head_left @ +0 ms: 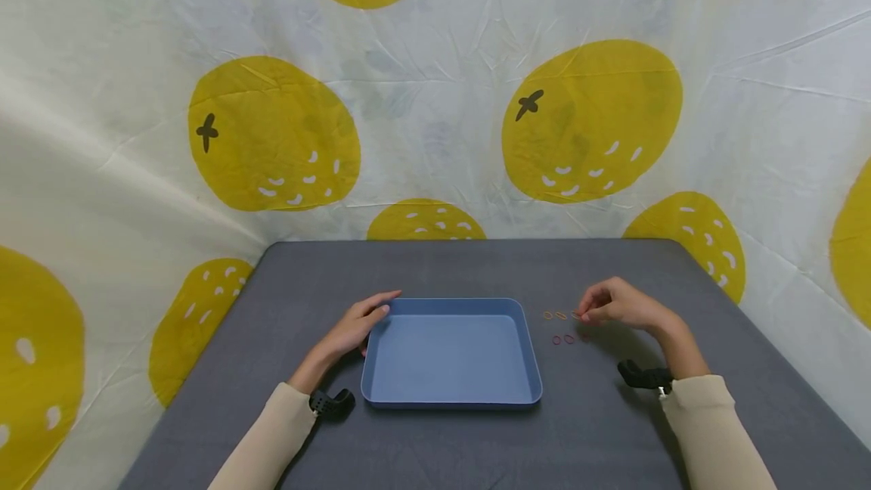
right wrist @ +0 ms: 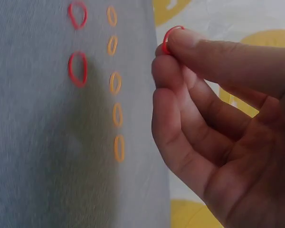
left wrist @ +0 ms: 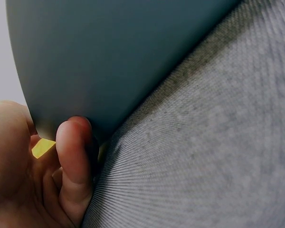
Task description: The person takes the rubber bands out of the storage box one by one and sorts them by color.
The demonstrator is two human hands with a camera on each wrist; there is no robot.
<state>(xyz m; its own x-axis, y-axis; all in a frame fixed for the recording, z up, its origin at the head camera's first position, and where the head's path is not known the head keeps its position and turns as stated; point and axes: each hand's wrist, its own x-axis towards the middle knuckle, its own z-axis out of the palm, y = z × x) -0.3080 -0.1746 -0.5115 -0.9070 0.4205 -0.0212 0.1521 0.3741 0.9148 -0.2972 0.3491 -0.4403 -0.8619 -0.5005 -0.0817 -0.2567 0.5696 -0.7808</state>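
A shallow blue rectangular tray (head_left: 452, 358) lies on the grey cloth. My left hand (head_left: 354, 327) holds its far left corner, the upper fingers over the rim; in the left wrist view a curled finger (left wrist: 73, 152) touches the outer wall. To the right of the tray, my right hand (head_left: 622, 305) is raised above the cloth. Between thumb and fingertip it pinches a small red rubber band (right wrist: 167, 39). Beneath it lie two red rubber bands (right wrist: 78, 69) and a row of several orange rubber bands (right wrist: 115, 82).
The grey cloth-covered table (head_left: 456, 448) extends around the tray. A white curtain with yellow fruit shapes (head_left: 592, 123) hangs behind and at the sides. Each wrist wears a black strap, such as the right strap (head_left: 643, 376).
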